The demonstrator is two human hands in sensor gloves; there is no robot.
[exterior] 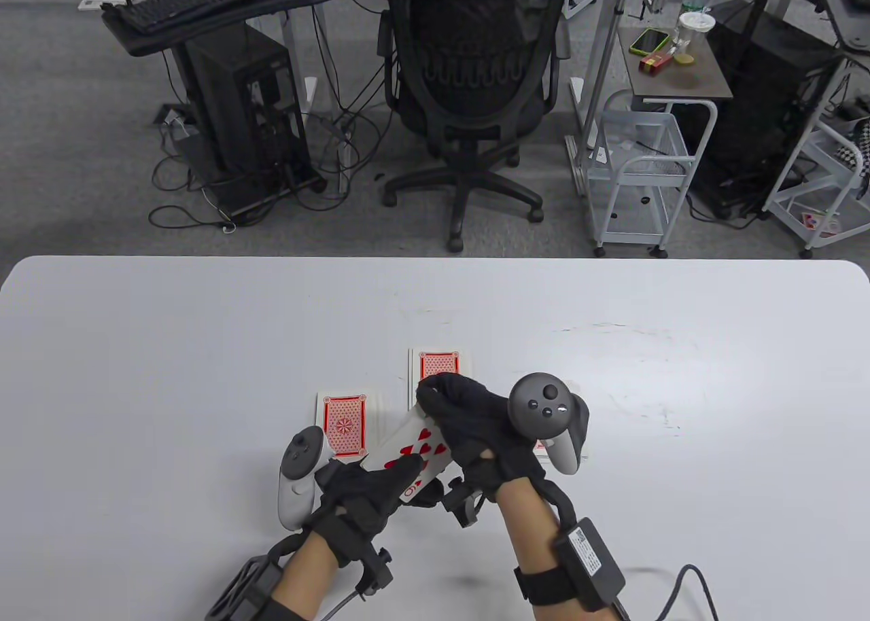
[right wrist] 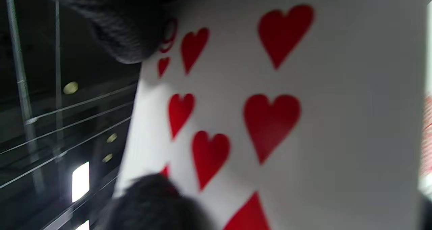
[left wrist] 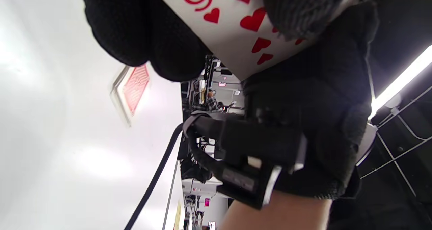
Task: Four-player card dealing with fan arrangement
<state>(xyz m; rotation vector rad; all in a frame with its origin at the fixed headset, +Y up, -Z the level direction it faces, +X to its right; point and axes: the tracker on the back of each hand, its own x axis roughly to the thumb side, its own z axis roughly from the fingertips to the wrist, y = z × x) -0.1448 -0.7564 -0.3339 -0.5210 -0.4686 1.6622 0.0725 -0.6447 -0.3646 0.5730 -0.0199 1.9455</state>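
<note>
A white table (exterior: 170, 349) carries the cards. Two red-backed cards lie face down on it: one (exterior: 343, 425) left, another (exterior: 438, 364) just beyond.

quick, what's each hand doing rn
Left hand: grips the nine of hearts, face up.
Right hand: pinches the same card's far end.

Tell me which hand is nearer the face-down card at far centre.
Right. The right hand overlaps the centre card's near edge; the left hand sits lower left, well short of it.
</note>
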